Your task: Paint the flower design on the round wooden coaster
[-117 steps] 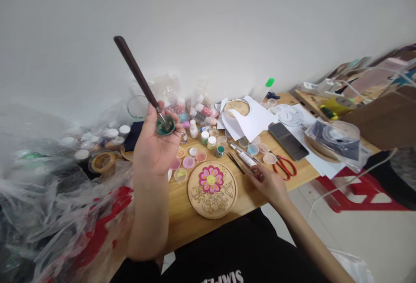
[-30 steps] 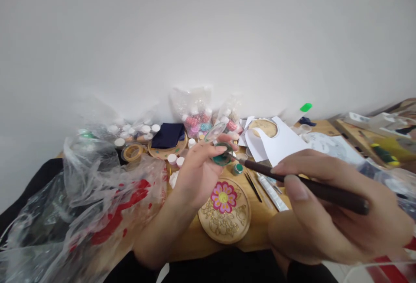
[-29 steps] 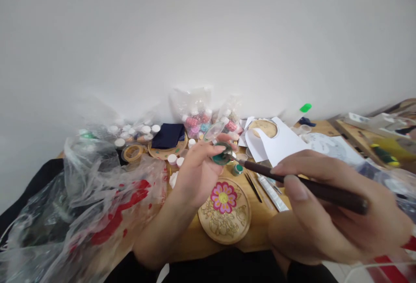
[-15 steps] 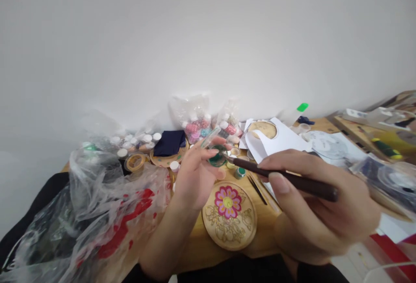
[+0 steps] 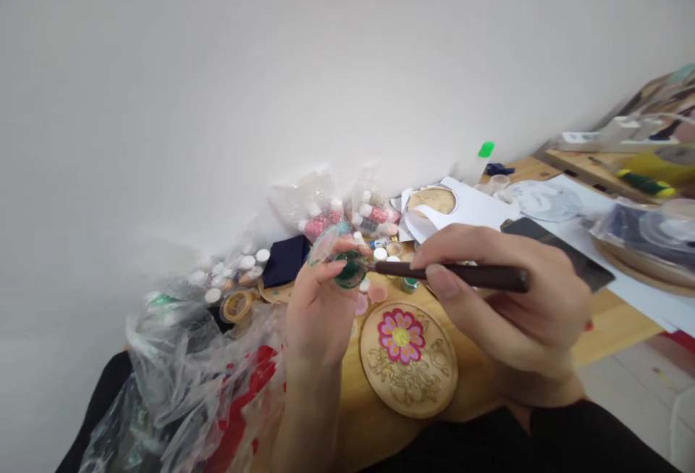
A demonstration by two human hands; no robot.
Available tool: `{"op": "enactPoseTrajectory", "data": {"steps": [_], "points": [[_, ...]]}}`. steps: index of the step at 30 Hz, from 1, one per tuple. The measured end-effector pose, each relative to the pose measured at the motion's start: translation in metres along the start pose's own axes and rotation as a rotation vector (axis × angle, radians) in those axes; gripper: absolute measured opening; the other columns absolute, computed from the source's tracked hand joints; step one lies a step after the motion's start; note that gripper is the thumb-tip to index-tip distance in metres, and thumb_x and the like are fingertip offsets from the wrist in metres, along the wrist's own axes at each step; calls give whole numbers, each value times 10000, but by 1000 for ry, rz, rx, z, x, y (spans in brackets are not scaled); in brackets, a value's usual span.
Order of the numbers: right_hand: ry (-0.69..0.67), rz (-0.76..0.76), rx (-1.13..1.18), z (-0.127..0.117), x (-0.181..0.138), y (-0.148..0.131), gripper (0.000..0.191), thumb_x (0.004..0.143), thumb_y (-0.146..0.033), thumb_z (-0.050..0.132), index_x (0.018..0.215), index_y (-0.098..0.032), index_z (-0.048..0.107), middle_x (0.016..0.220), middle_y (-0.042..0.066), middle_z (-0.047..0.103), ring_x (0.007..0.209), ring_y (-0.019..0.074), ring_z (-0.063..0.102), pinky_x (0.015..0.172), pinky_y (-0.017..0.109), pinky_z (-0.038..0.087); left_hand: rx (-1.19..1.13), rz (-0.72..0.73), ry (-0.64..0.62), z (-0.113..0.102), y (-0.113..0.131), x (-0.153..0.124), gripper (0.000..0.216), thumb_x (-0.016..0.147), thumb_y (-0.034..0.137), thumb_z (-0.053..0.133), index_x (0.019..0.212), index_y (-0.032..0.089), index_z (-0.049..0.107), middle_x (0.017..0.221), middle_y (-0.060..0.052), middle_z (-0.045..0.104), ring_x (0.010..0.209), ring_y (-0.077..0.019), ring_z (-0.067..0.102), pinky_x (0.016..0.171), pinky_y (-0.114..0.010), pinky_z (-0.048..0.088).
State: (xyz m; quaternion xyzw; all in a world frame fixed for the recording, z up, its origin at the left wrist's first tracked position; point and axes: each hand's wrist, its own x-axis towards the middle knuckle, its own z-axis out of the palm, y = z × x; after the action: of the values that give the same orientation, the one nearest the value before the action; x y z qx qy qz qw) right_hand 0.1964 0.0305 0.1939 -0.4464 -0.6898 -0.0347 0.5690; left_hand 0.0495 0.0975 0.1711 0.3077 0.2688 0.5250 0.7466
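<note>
My left hand (image 5: 318,310) is raised above the table, fingers closed round a small clear pot of green paint (image 5: 349,272) with its lid flipped up. My right hand (image 5: 504,306) pinches a dark-handled tool (image 5: 461,275), held level, and its metal tip reaches into the green pot. Below both hands a round wooden disc (image 5: 408,358) lies on the wooden table (image 5: 613,321). The disc carries a carved flower pattern, with one flower coloured pink with a yellow centre.
Crumpled clear plastic bags (image 5: 179,357) with red print fill the left. Small paint pots (image 5: 380,254), bags of beads (image 5: 326,212), a tape roll (image 5: 237,305), white paper (image 5: 472,206) and a black phone (image 5: 559,259) crowd the back. A covered round item (image 5: 651,237) sits right.
The view has swung left and down. My right hand moved the tool left and levelled it, the tip staying in the green pot. Earlier that tool stood in my left hand.
</note>
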Motion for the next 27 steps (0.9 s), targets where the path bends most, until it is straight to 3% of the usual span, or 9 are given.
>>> {"op": "enactPoseTrajectory", "data": {"steps": [4,11,27], "points": [[-49,-12,18,-1,2,2,92,874,-126,560,819,-186,603,672,-17,655,557,66,580,519,190,470,31,-17,-38,-3,2,0,139,681,152,604,698,199,734,777,12,696,785,-116,654,715,-203,524],[-95,-34,44,2,2,-1,78,882,-129,543,856,-181,594,661,-16,652,533,69,560,489,195,462,13,-22,30,-4,4,0,133,676,140,608,698,186,731,778,2,691,781,-125,646,736,-215,522],[-43,-63,-25,-1,2,-3,87,872,-132,571,836,-207,598,678,-6,672,558,93,605,504,211,496,-34,-76,43,-1,3,-2,97,668,143,623,704,179,705,787,15,669,772,-123,649,732,-222,536]]}}
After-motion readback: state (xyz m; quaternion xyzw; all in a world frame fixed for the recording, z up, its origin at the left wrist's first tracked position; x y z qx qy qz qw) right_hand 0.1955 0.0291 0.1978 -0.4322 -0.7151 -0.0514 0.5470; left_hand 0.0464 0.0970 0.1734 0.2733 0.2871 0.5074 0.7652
